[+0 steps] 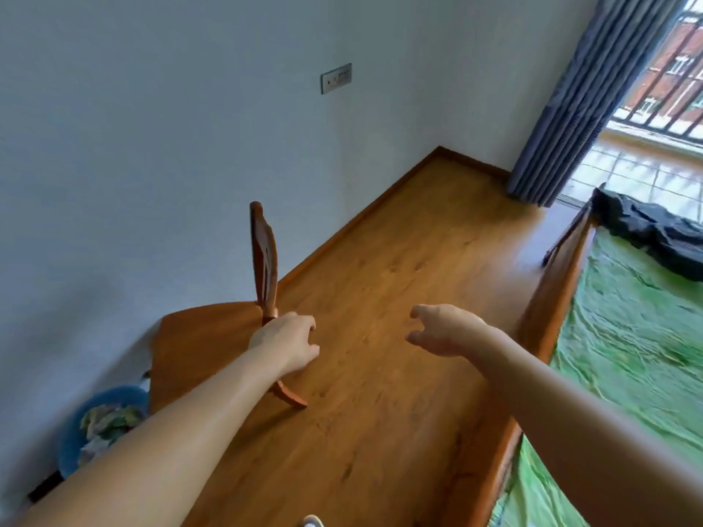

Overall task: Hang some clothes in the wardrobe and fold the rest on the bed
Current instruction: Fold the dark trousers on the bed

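Both my arms reach forward over the wooden floor. My left hand (pixel 287 342) hangs with loosely curled fingers just in front of a wooden chair (pixel 213 336) and holds nothing. My right hand (pixel 443 329) is also empty, its fingers relaxed and slightly bent. A blue basin (pixel 76 424) with crumpled clothes (pixel 108 422) sits on the floor at the lower left, beside the chair. A dark garment (pixel 654 237) lies on the bed with the green sheet (pixel 627 336) at the right. No wardrobe is in view.
The bed's wooden frame (pixel 547 298) runs along the right. A white wall is at the left, with a socket plate (pixel 336 78). A grey curtain (pixel 578 108) hangs by a balcony door at the far right. The tip of a shoe (pixel 312 521) shows at the bottom edge.
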